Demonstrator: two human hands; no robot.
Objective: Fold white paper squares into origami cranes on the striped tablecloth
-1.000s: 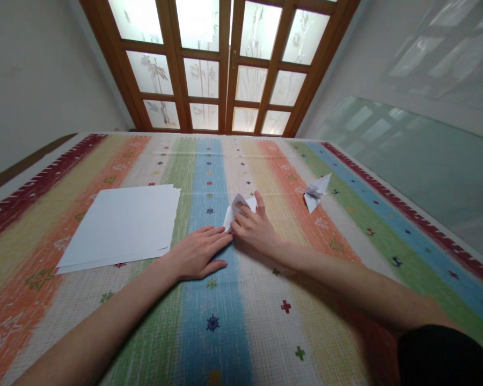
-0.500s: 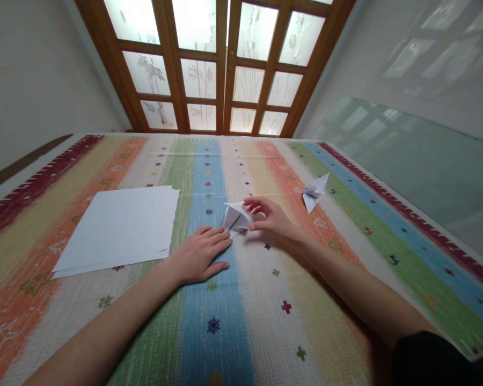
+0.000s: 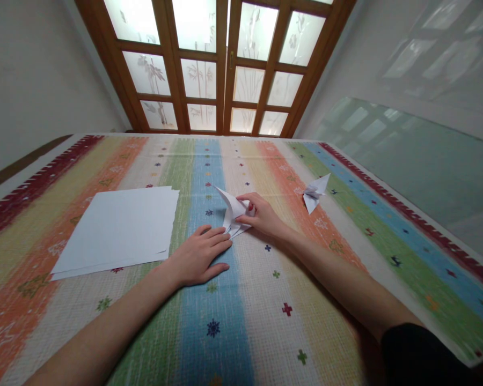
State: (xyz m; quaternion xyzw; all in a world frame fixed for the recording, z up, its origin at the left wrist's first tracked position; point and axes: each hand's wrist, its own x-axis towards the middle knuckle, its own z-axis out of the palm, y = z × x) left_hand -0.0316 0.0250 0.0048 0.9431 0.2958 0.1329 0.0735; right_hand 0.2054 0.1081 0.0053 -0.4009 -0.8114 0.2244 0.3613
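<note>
A small piece of folded white paper (image 3: pixel 230 210) lies at the middle of the table, one pointed flap raised and curving up to the left. My right hand (image 3: pixel 260 214) pinches that flap between thumb and fingers. Flat on the cloth, my left hand (image 3: pixel 203 254) has its fingers stretched out, with the fingertips on the paper's near left corner. The lower layers rest on the tablecloth, partly covered by both hands. Off to the right sits a folded paper crane (image 3: pixel 314 194), touched by neither hand.
A stack of white paper sheets (image 3: pixel 118 228) lies on the left side of the striped tablecloth (image 3: pixel 213 354). Beyond the far table edge stand wooden doors (image 3: pixel 223 80) with frosted panes. A pale glass panel (image 3: pixel 418 161) leans along the right wall.
My right hand has shifted slightly left and closed on the flap, lifting its point up and to the left. My left hand has stayed in place.
</note>
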